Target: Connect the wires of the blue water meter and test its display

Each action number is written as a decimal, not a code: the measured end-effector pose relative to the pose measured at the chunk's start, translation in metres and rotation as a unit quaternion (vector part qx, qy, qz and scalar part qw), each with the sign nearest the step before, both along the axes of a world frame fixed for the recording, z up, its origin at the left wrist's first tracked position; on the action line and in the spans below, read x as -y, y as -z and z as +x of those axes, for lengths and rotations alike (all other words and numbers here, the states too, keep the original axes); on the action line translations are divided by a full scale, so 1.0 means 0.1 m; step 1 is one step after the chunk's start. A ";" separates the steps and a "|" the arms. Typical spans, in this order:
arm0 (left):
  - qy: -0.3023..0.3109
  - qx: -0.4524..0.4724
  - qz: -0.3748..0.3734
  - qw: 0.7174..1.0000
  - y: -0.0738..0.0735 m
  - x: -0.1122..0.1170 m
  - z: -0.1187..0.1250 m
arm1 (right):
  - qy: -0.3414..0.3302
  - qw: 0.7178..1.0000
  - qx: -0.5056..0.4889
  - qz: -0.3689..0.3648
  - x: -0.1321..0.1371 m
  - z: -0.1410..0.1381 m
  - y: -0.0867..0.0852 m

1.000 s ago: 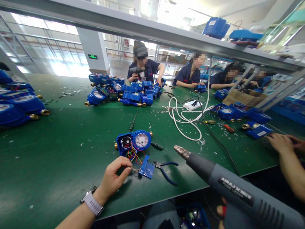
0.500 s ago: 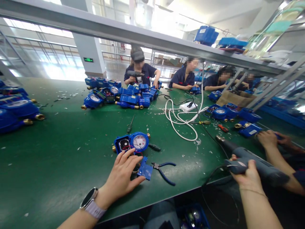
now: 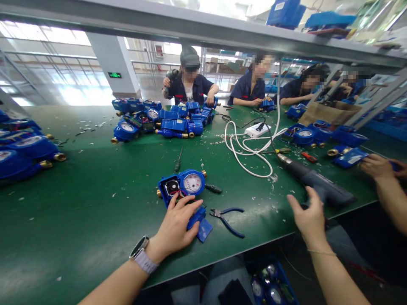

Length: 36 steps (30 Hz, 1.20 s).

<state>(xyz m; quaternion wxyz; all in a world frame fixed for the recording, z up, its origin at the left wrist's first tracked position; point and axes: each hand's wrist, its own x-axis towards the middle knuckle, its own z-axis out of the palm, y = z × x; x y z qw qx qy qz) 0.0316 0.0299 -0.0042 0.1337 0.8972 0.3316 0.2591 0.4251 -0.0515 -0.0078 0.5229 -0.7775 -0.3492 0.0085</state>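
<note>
My left hand (image 3: 178, 224) lies with spread fingers over the wires of a blue water meter (image 3: 193, 183) and a blue cover piece (image 3: 204, 231). The meter's square compartment is uncovered, showing a black round part and thin coloured wires. Part of the cover is hidden under my palm. To the right, my right hand (image 3: 309, 216) is open beside the handle of a dark heat gun (image 3: 318, 181), which rests on the green table, nozzle pointing up-left. Blue-handled cutting pliers (image 3: 229, 218) lie between my hands. Two dark screwdrivers (image 3: 213, 189) are near the meter.
Several blue meters (image 3: 173, 125) are piled across the table, with others (image 3: 25, 148) at the left. A white power strip (image 3: 257, 130) and its looped cable sit right of centre. Co-workers sit opposite; another person's hand (image 3: 378, 167) is at right. A bin of meters (image 3: 270, 281) stands below.
My right hand has let go of the heat gun, which was held over the table's edge and now lies on the table. My left hand stays at the meter. The view has shifted slightly.
</note>
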 end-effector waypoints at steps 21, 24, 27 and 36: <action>0.004 0.195 -0.150 0.969 -0.03 -0.02 -0.11 | -0.387 0.856 0.337 -0.066 0.05 -1.52 -0.12; 0.001 0.204 -0.156 0.966 -0.04 -0.02 -0.11 | -0.409 0.823 0.393 -0.021 0.03 -1.66 -0.27; 0.000 0.215 -0.159 0.963 -0.05 -0.02 -0.11 | -0.396 0.812 0.429 0.009 -0.01 -1.73 -0.33; -0.006 0.232 -0.179 0.956 -0.08 -0.01 -0.09 | -0.343 0.799 0.494 0.022 -0.03 -1.77 -0.44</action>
